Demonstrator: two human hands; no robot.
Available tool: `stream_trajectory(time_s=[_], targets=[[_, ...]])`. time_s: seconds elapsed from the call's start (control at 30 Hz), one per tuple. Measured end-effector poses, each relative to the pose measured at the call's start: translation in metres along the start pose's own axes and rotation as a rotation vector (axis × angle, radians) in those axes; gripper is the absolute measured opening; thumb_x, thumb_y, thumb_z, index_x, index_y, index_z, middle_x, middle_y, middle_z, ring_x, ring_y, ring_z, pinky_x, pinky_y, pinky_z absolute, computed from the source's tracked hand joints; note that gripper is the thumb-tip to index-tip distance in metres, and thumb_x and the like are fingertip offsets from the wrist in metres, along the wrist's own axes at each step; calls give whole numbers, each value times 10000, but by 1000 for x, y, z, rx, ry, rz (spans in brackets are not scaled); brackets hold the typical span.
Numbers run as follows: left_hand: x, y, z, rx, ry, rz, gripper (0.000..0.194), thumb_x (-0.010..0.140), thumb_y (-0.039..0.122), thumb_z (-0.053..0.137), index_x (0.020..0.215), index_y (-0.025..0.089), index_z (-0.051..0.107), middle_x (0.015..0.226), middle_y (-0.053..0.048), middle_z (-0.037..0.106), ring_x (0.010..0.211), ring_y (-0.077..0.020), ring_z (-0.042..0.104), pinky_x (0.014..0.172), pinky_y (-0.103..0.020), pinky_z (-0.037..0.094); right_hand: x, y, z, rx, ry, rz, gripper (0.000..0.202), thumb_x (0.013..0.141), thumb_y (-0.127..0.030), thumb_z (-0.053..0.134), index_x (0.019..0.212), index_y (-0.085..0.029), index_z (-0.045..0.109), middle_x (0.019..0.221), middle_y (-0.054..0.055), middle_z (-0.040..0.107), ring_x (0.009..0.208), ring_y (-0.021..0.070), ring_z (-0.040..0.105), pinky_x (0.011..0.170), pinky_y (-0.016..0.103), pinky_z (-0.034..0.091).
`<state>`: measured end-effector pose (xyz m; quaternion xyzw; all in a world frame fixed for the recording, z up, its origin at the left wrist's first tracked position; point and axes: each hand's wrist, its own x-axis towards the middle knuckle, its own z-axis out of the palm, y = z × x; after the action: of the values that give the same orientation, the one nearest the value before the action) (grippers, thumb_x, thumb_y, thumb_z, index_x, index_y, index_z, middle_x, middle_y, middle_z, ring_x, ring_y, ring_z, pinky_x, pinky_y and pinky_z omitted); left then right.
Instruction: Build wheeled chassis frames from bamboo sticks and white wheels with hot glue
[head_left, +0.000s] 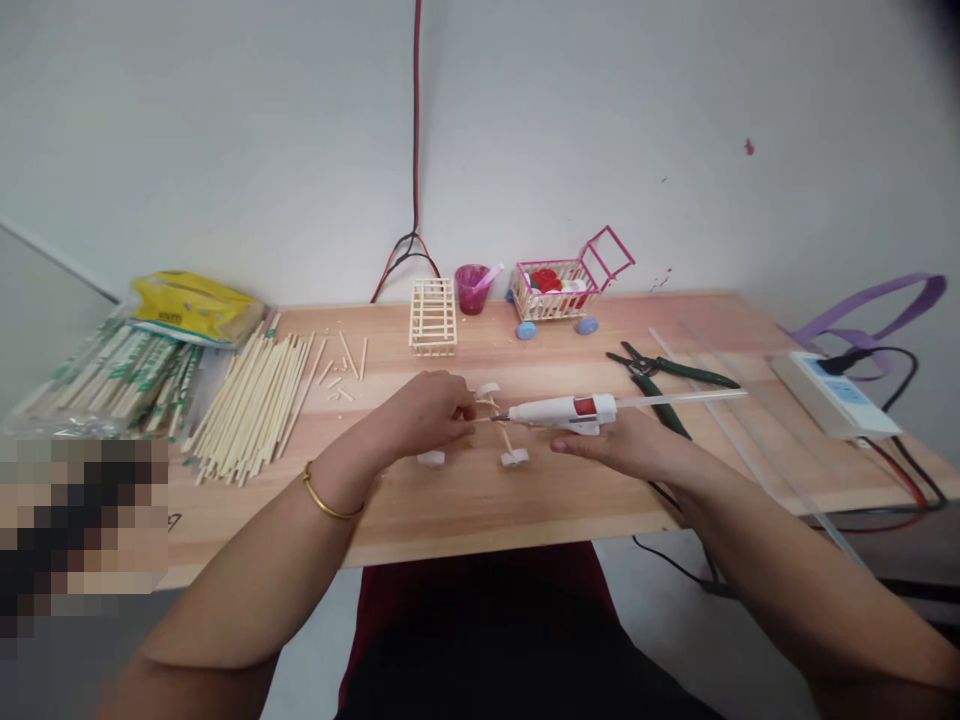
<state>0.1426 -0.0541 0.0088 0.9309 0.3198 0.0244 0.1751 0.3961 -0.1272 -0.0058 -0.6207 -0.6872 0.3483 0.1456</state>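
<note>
My right hand (607, 445) is wrapped round a white glue gun (551, 411), a long clear glue stick (682, 399) running out of its back. The gun's nozzle touches or nearly touches a small frame of thin wooden sticks (508, 437) with white wheels (514, 458). Over the frame's left part, my left hand (439, 410) has its fingers closed on one of its sticks; the fingertips are partly hidden. Another white wheel (430, 459) shows just below that hand. Behind stands a small basket of wooden sticks (433, 318).
Loose sticks (251, 405), packed sticks (112, 375) and a yellow packet (193, 308) are left. A purple cup (472, 290) and pink-trimmed cart (555, 290) stand behind. Green-handled pliers (694, 374), clear glue sticks (720, 430) and a white power strip (832, 397) lie right.
</note>
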Motion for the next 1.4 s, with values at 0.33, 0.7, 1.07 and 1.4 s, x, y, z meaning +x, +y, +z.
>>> stream_trajectory(time_s=[0.33, 0.7, 1.07, 1.4], targets=[[0, -3, 2, -3, 18, 17, 137, 763, 147, 536, 710, 154, 662, 737, -24, 604, 672, -121, 514, 627, -243, 356, 3, 1, 0, 26, -32, -16, 381, 745, -519, 639, 960, -207, 681, 965, 40, 718, 899, 245, 654, 754, 341, 528], [0, -2, 2, -3, 11, 19, 136, 757, 156, 539, 721, 162, 670, 743, -26, 607, 678, -129, 521, 619, -246, 353, 4, 0, -1, -6, 1, -57, 305, 753, -496, 638, 889, -227, 680, 878, 26, 714, 838, 237, 653, 692, 323, 516], [0, -3, 3, 1, 18, 23, 121, 757, 176, 558, 726, 164, 674, 754, -27, 611, 676, -131, 514, 618, -248, 349, 9, 14, -4, -60, 153, -62, 361, 767, -565, 597, 776, -204, 580, 729, 17, 631, 669, 180, 585, 565, 278, 421], [-1, -1, 1, -5, 13, 16, 116, 750, 175, 565, 720, 154, 675, 750, -30, 631, 674, -128, 526, 617, -244, 352, 40, 56, -16, -448, 381, -173, 371, 788, -397, 578, 1047, -136, 530, 1018, 154, 593, 956, 291, 575, 769, 369, 449]])
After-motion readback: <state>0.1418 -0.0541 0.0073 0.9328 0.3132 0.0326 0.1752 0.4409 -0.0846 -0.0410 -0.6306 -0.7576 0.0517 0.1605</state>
